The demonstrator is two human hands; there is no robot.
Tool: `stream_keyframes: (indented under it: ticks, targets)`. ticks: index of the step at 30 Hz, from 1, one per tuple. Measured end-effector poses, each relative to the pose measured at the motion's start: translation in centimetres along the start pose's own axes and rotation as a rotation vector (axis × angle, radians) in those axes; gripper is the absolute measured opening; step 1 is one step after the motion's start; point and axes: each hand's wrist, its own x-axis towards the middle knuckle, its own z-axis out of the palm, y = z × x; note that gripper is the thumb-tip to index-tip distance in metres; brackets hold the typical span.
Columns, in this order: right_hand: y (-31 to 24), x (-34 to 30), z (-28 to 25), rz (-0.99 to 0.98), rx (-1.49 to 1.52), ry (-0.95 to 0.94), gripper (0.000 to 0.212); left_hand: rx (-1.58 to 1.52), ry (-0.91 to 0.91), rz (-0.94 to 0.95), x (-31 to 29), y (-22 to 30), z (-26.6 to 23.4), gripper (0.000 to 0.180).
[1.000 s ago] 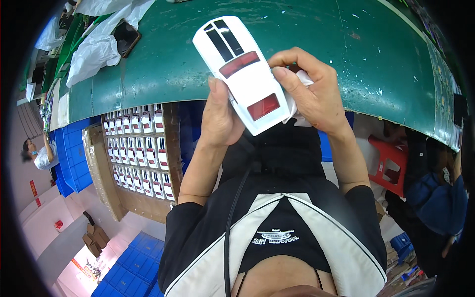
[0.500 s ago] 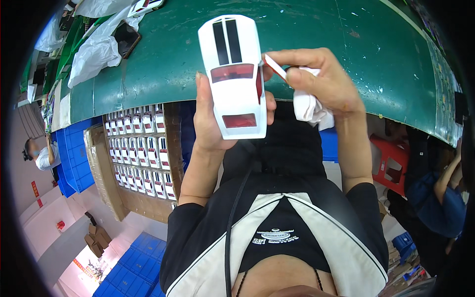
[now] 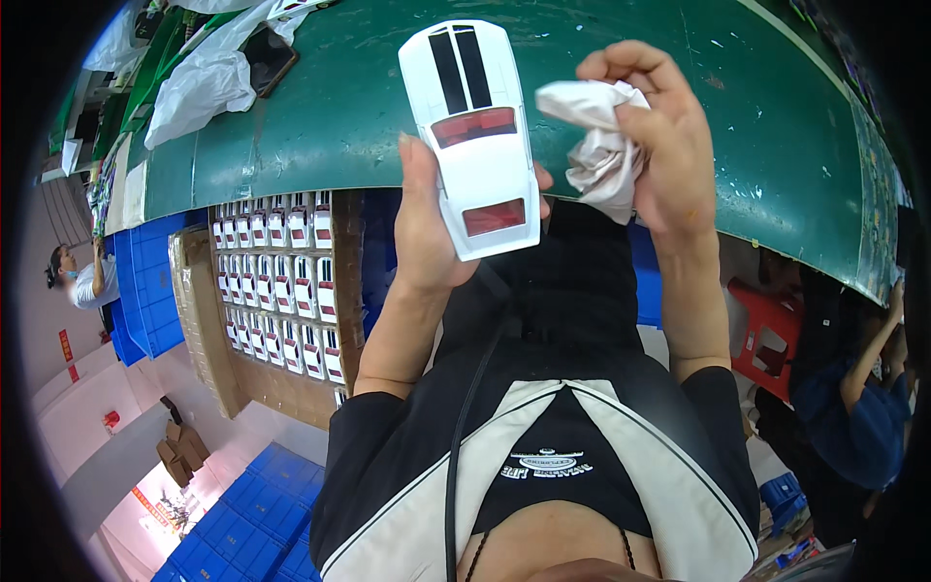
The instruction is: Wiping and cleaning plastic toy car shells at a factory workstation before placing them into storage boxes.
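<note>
A white toy car (image 3: 485,170) with two black stripes on its bonnet and red-tinted windows is held roof up over the table's near edge. My left hand (image 3: 427,213) grips it from below and the side, with fingertips showing past its right edge. Just right of the car, my right hand (image 3: 676,145) is closed around a crumpled white cloth (image 3: 606,155). The cloth is apart from the car, and its upper end sticks out toward it. What else may be inside the right fingers is hidden.
The green table (image 3: 359,116) spans the front. A cardboard box (image 3: 291,393) of similar toy cars stands at left, near blue crates (image 3: 145,301). Plastic bags (image 3: 208,92) and a dark phone-like object (image 3: 270,60) lie back left. A red stool (image 3: 766,339) and a person (image 3: 858,398) are at right.
My right hand has drawn away from the car's side, and the cloth now sticks out from its fingers. The car has shifted slightly right and tilted a little.
</note>
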Motion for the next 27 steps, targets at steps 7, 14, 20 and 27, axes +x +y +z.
stream_keyframes:
  ticks: [7, 14, 20, 27]
  targets:
    - [1.8, 0.7, 4.2, -0.779, -0.688, -0.184, 0.025, 0.154, 0.264, 0.160, -0.6, -0.3, 0.3, 0.053]
    - [2.8, 1.9, 5.3, -0.965, -0.820, -0.177, 0.019, -0.189, 0.198, 0.113, -0.8, 1.3, -1.3, 0.056]
    - [0.3, 2.9, 4.6, -0.167, -0.617, 0.011, 0.013, -0.671, 0.182, -0.147, -0.7, 2.4, -1.5, 0.051]
    - [3.5, 1.4, 8.7, -0.593, -0.626, -0.497, 0.018, -0.457, 0.296, 0.019, -1.7, 2.8, -2.9, 0.046]
